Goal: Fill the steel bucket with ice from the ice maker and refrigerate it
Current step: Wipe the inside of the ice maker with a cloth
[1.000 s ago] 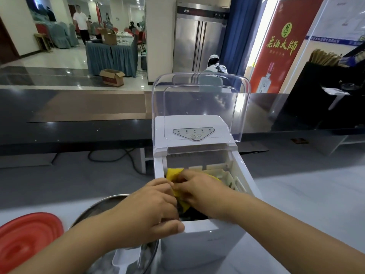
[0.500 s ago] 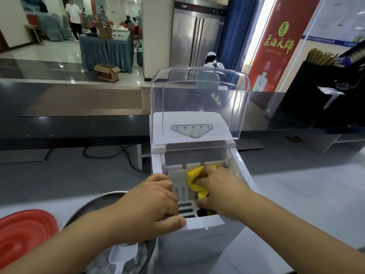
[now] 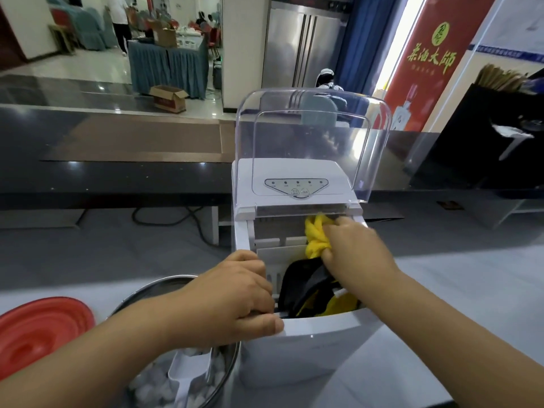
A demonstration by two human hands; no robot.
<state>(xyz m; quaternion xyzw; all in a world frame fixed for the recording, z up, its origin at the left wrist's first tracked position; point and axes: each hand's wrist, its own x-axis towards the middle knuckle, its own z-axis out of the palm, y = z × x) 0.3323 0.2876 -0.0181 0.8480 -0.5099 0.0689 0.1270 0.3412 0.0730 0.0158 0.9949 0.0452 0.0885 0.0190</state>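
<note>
A white ice maker (image 3: 309,348) stands on the counter in front of me, its clear lid (image 3: 312,136) swung up. My right hand (image 3: 356,254) is inside the open compartment at its back right, shut on a yellow cloth (image 3: 315,237). My left hand (image 3: 235,295) grips the ice maker's front left rim. A dark piece and more yellow cloth lie in the compartment below my right hand. The steel bucket (image 3: 229,366) sits left of the machine, partly under my left arm, holding ice and a white scoop (image 3: 188,375).
A red lid (image 3: 41,328) lies on the counter at far left. A black raised ledge (image 3: 117,184) runs behind the machine. A steel refrigerator (image 3: 303,42) stands at the back. A black box with sticks (image 3: 488,119) is at far right.
My right hand has moved the yellow cloth from the middle of the compartment up to its back right corner. My left hand stays on the front rim.
</note>
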